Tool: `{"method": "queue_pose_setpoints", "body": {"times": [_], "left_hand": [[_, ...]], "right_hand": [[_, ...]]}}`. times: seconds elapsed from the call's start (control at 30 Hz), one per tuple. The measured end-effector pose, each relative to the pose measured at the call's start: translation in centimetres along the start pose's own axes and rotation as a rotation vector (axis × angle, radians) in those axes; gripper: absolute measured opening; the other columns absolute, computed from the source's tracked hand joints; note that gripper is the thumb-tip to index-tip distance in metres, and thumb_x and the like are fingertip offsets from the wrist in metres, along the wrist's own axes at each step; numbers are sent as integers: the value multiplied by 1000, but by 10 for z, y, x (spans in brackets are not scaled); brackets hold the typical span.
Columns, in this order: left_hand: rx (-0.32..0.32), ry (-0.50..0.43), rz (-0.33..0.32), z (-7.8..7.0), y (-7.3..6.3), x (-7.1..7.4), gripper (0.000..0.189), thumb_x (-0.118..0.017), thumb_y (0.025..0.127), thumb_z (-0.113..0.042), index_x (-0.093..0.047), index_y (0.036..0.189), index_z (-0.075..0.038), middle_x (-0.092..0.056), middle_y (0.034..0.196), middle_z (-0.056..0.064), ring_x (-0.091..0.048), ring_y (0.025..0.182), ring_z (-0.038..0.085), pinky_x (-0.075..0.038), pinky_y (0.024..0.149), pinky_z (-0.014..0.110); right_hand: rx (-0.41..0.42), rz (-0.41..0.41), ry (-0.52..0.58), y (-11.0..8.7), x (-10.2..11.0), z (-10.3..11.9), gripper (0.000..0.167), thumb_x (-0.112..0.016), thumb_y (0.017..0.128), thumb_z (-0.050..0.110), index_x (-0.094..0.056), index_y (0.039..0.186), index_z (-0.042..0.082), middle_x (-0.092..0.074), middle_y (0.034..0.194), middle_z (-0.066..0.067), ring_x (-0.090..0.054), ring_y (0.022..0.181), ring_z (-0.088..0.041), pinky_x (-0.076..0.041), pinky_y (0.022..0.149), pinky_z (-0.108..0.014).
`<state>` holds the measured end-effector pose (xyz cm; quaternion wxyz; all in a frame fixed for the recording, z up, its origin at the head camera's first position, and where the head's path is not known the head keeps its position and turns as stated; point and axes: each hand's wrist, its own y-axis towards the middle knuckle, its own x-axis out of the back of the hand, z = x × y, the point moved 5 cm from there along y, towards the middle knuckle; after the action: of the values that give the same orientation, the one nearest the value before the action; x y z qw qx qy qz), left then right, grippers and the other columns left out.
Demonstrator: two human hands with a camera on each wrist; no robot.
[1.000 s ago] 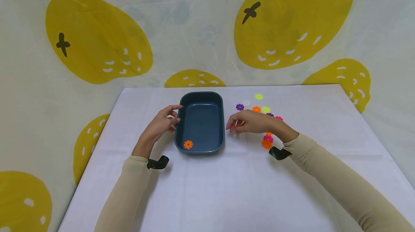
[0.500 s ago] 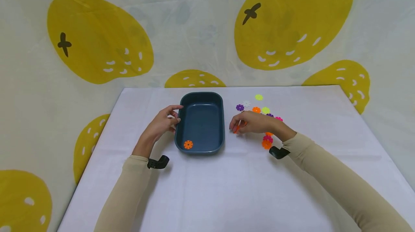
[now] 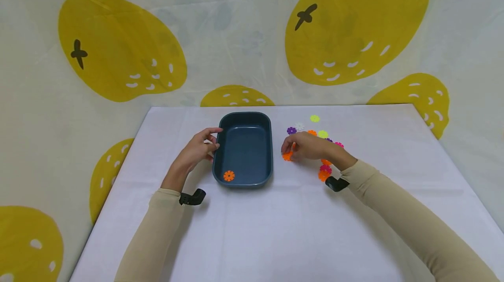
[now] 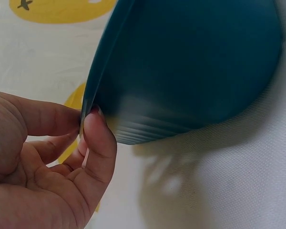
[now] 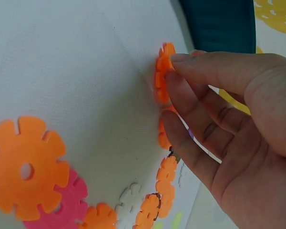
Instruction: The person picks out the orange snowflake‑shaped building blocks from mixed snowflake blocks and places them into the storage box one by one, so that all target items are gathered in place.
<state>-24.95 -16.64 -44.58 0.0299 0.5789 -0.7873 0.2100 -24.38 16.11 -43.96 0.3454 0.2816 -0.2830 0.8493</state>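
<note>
A dark blue rectangular tray (image 3: 246, 150) lies on the white tabletop, an orange snowflake disc (image 3: 229, 176) flat in its near left corner. At its left side, my left hand (image 3: 197, 148) holds the rim; the left wrist view has the thumb and a finger on either side of the tray's edge (image 4: 97, 71). To the right of the tray, my right hand (image 3: 305, 146) pinches another orange snowflake disc (image 3: 287, 156) close to the tabletop. Seen from the right wrist, thumb and fingertips meet at that disc (image 5: 164, 71), with more orange discs beyond.
Several loose snowflake discs lie right of the tray, partly hidden by the right hand: purple (image 3: 291, 130), white (image 3: 299, 126), yellow (image 3: 314, 118), pink (image 3: 325, 169) and orange (image 3: 324, 176). A fruit-patterned cloth (image 3: 236, 32) hangs behind the table.
My right hand has shifted slightly right, away from the tray, and an orange disc now shows at its fingertips. The left hand and tray have stayed in place.
</note>
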Motion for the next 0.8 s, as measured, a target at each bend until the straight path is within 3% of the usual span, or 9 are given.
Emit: {"method": "queue_pose_setpoints", "body": {"times": [0.4, 0.8], "left_hand": [[-19, -21, 16, -5, -3, 0, 55, -56, 99, 1, -46, 151, -12, -42, 104, 10, -49, 81, 25, -53, 61, 34], [-13, -29, 14, -5, -1, 0, 54, -57, 99, 0, -46, 151, -13, -43, 104, 10, -49, 81, 25, -53, 60, 33]], "right_hand": [[-57, -55, -95, 11, -4, -2, 28, -80, 85, 0, -72, 110, 9, -68, 103, -4, -61, 97, -23, -58, 81, -31], [-109, -76, -132, 13, -3, -4, 27, -81, 84, 3, -73, 109, 7, -68, 99, -5, -61, 94, -23, -58, 81, -31]]}}
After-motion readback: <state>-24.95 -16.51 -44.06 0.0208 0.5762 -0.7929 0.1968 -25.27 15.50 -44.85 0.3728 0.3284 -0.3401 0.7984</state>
